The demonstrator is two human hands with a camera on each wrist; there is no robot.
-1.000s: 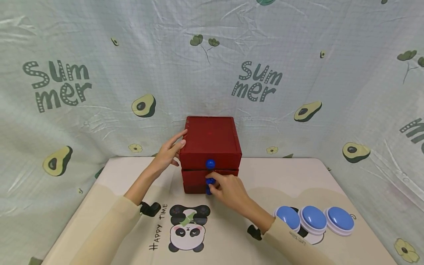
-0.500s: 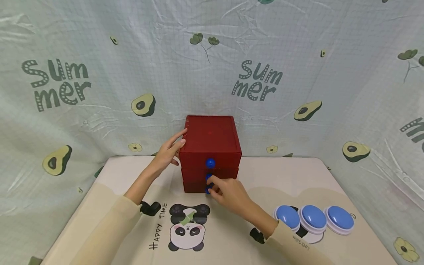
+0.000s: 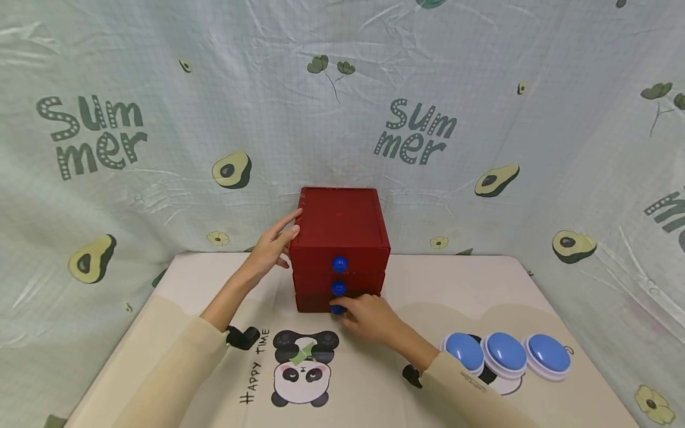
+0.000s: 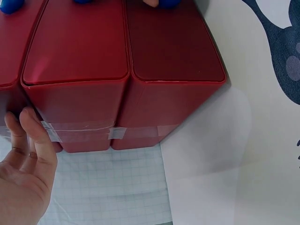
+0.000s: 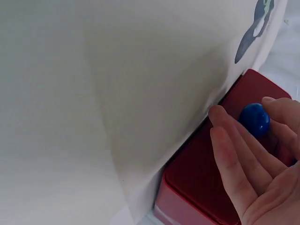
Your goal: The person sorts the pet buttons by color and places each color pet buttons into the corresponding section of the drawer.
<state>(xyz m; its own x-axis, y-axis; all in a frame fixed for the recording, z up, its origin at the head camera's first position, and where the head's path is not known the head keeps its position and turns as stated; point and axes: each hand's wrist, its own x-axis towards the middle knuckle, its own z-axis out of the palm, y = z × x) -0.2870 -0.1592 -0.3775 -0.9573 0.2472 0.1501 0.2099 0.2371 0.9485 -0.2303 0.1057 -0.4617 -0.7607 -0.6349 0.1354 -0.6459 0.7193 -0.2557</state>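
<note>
A red three-drawer cabinet stands at the back of the table, one round blue knob on each drawer front. All the drawers look closed. At the bottom drawer my right hand has its fingers about the lowest knob, pinching it from either side in the right wrist view. Above it, the middle knob and the top knob are untouched. Against the cabinet's left side rests my left hand, fingers extended; the left wrist view shows those fingers beside strips of clear tape.
Three blue dome push buttons with white bases sit in a row at the right front. The table mat carries panda prints. A patterned cloth hangs behind the cabinet and along both sides.
The middle drawer, slightly out a second ago, went flush with the front. My right hand left its knob and moved down to the lowest one. The left hand stayed in place.
</note>
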